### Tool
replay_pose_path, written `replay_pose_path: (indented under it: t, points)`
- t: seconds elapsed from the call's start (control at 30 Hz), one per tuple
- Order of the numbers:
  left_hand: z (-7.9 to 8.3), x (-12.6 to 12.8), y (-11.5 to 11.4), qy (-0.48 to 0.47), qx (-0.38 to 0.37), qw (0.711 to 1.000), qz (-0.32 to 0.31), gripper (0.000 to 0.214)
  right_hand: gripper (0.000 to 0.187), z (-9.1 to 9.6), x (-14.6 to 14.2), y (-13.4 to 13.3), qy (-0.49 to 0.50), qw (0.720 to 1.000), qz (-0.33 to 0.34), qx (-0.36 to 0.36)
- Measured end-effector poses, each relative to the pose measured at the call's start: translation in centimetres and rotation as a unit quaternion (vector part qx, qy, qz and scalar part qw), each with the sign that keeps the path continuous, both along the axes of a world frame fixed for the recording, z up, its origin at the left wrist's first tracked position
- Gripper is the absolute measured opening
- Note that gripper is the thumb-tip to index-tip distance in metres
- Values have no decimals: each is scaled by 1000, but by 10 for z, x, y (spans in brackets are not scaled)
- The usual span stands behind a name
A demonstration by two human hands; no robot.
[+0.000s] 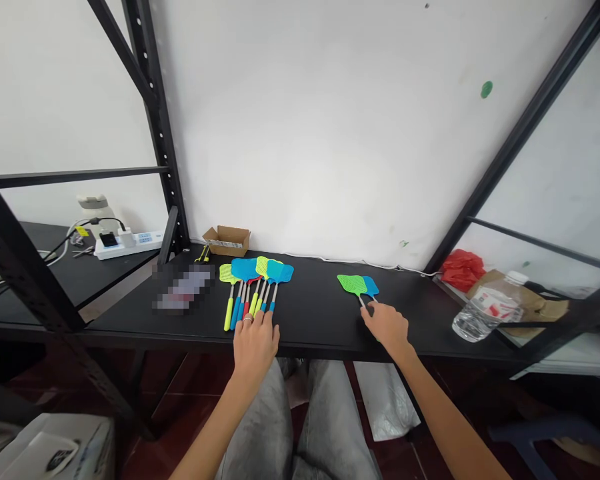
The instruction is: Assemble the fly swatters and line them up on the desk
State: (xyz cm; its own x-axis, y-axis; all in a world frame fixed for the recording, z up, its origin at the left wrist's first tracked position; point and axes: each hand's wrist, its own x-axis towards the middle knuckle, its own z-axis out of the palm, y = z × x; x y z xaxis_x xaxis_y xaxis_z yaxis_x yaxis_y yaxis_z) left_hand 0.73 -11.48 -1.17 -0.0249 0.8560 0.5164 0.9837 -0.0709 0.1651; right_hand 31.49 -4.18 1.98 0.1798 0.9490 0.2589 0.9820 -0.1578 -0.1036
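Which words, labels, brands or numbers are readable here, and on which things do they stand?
None is readable.
Bottle: red-and-white label, too blurred.
Box: pale label, too small.
Power strip: blue print, too small.
Pack, lower left: dark mark, too blurred.
Swatters: no text visible.

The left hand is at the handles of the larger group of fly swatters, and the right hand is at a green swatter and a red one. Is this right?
Not quite: at the right hand, the swatter partly behind the green swatter is a blue swatter, not red, as the head view shows. The left hand is at the handles of the larger group.
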Motion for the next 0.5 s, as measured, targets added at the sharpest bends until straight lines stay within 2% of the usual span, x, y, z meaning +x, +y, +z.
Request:
replay_pose_path:
  t: [0.13, 0.27, 0.4, 0.5]
  points:
    - [0, 6, 0, 14, -21, 1000, 2, 31, 33, 0, -11, -24, 39, 996, 36, 74]
    - [6, 11, -2, -6, -8, 999, -43, 37, 30, -8, -33, -45, 137, 972, 159, 103]
    - [19, 19, -9, -89, 15, 991, -94, 39, 33, -18, -58, -42, 315, 916, 237, 81]
    - [25, 25, -15, -193, 3, 974, -116, 39, 39, -23, -75, -23, 480, 845, 232, 39]
